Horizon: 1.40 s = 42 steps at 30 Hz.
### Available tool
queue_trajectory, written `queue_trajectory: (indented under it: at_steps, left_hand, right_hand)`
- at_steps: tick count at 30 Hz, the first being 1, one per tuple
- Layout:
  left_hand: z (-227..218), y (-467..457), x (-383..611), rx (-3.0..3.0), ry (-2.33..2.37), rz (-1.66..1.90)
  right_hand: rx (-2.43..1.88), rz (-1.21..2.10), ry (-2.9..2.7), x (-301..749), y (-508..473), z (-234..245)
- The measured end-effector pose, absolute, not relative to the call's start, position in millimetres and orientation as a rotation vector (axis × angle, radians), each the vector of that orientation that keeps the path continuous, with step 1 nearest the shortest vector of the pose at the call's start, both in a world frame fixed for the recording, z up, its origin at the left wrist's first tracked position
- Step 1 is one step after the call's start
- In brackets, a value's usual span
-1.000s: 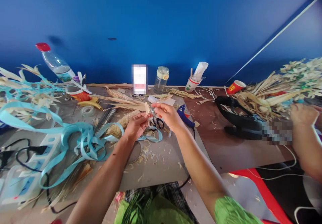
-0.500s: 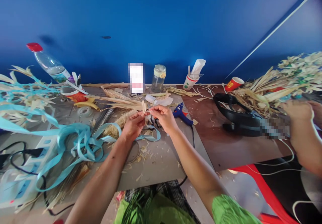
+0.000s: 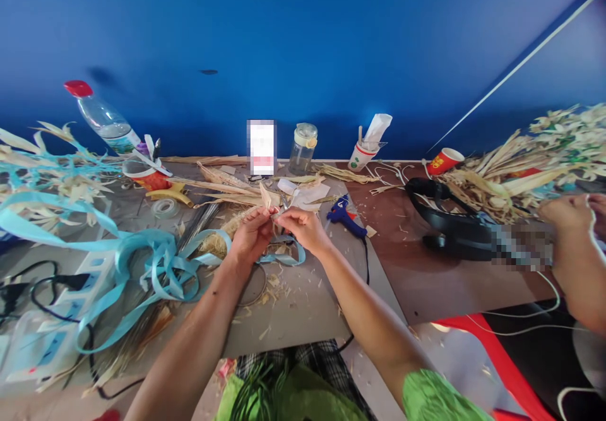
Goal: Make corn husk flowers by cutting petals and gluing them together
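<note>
My left hand (image 3: 252,235) and my right hand (image 3: 303,227) meet above the grey table (image 3: 303,301), fingertips almost touching. Both pinch a small pale piece of dried husk (image 3: 266,197) that sticks up between them. Under the hands lie black-handled scissors, mostly hidden, a loop of light blue ribbon (image 3: 284,257) and husk scraps. A blue glue gun (image 3: 345,216) lies just right of my right hand.
Blue ribbon tangles (image 3: 142,263) and husk strips cover the left. A water bottle (image 3: 106,121), glass jar (image 3: 303,148), paper cups (image 3: 362,154) and a phone stand at the back. Another person's hand (image 3: 570,219) works by a husk pile (image 3: 530,162) on the right.
My right hand has drawn in and down toward the left hand, closing the gap. The husk piece stays pinched between them. The view shifted slightly.
</note>
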<state>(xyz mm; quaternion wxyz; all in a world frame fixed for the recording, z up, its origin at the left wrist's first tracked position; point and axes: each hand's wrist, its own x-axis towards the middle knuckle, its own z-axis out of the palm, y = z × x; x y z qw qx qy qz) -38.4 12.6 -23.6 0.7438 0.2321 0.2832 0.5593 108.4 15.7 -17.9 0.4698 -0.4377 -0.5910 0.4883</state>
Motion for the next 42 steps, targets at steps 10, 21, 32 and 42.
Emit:
queue_trajectory:
  at_steps: [10,21,32,42]
  left_hand:
    - [-27,11,-33,0.634,0.698,1.152]
    - [-29,12,-32,0.698,0.795,1.129]
    - [-32,13,-30,0.720,0.827,1.094]
    - [-26,12,-34,0.668,0.748,1.112]
  right_hand:
    - [-0.975,1.498,-0.995,120,25,-15]
    - [-1.120,1.275,-1.435,124,25,-18]
    - [-1.213,0.746,-1.851,126,21,-11]
    - [-1.251,0.324,-1.993,129,21,-15]
